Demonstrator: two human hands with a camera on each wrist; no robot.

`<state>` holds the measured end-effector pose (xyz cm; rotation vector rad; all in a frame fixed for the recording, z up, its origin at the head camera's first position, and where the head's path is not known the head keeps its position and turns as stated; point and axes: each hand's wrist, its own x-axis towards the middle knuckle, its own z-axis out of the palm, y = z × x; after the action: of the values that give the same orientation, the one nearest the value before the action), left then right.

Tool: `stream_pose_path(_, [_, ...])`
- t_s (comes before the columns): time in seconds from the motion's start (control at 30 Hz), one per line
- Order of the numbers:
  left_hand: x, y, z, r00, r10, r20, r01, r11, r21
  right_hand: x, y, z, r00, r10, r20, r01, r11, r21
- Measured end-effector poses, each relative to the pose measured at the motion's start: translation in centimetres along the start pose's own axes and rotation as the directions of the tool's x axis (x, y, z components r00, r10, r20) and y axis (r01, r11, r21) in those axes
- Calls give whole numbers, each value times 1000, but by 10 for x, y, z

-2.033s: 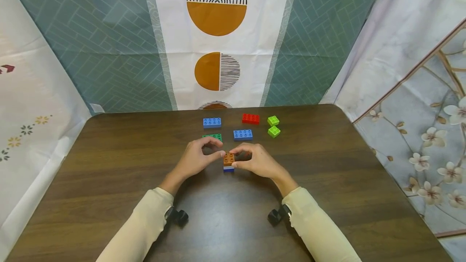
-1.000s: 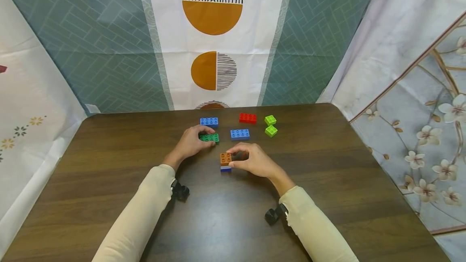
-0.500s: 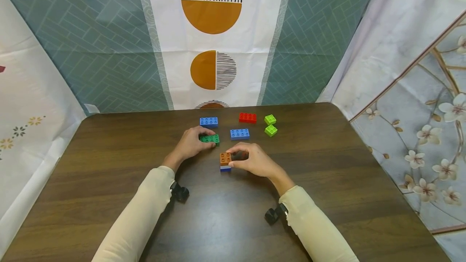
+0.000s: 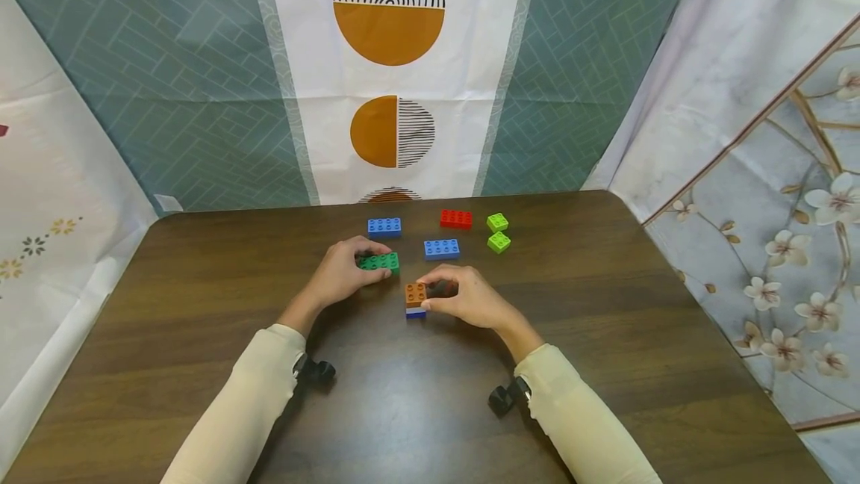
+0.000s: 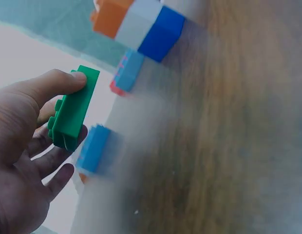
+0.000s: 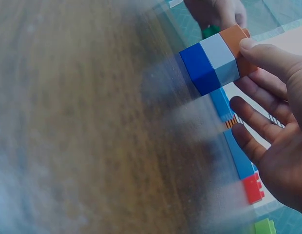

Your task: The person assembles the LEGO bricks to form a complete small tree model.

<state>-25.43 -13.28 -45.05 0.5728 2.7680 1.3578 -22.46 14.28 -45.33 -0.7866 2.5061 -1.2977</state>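
My left hand pinches a long green toy building brick between thumb and fingers. In the left wrist view that green brick is raised off the table, its studs turned toward the palm. To the right stands a small upright stack: an orange brick on top, a white brick in the middle and a dark blue brick at the bottom. The thumb and fingers of my right hand pinch the stack at its orange brick.
Behind the hands on the brown table lie a blue brick, a second blue brick and a red brick. Two small lime green bricks, a rear one and a front one, sit to their right.
My left hand left the stack, took hold of the green brick and has drawn it slightly left and nearer. The right hand stays on the stack.
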Motion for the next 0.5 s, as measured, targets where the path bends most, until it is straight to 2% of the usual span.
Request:
stream_pose_path(0.3, [-22,36,-3,993,115,-23,-115,993,17,1,-1,-1,1000,-24,-4,24,1000,-2])
stream_pose_path(0.5, [-30,51,-2,991,137,-1,-137,991,7,1,-1,0,1000,-30,5,30,1000,0])
